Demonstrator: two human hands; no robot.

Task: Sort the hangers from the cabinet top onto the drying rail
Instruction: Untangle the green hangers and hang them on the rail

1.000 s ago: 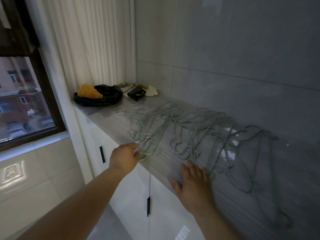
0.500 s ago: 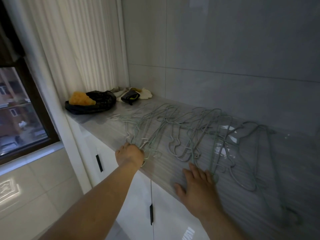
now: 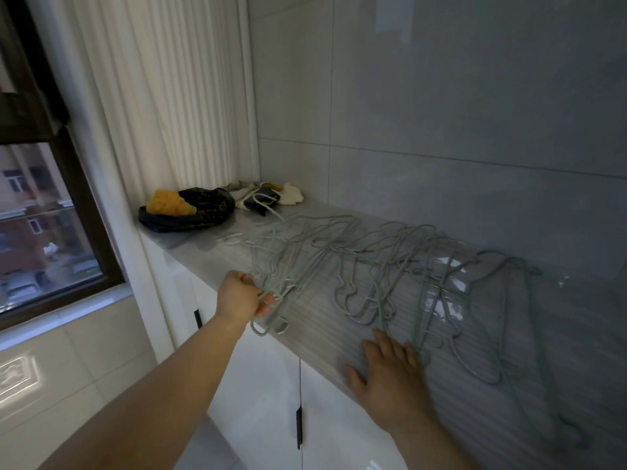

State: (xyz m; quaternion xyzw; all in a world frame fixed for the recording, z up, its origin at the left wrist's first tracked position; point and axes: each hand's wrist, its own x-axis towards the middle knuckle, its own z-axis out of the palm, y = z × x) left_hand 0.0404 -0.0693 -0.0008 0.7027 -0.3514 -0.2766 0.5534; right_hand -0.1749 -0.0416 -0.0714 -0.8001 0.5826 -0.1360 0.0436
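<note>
Several pale green wire hangers [image 3: 383, 266] lie tangled across the grey cabinet top [image 3: 305, 320]. My left hand [image 3: 241, 296] is closed on the hooks of a few hangers [image 3: 274, 300] at the front edge, their hooks sticking out past the edge. My right hand [image 3: 390, 371] lies flat, fingers spread, on the cabinet top, its fingertips resting on the lower ends of the hangers to the right. The drying rail is not in view.
A black bag [image 3: 200, 212] with a yellow sponge-like thing [image 3: 168, 205] and crumpled cloths [image 3: 271, 196] sit at the far left end under a white curtain [image 3: 163, 89]. White cabinet doors [image 3: 271, 385] with dark handles are below. A window [image 3: 40, 225] is at left; tiled wall behind.
My left hand has closed on the hanger hooks and pulled them toward the front edge, so they now overhang it. My right hand has stayed flat on the top.
</note>
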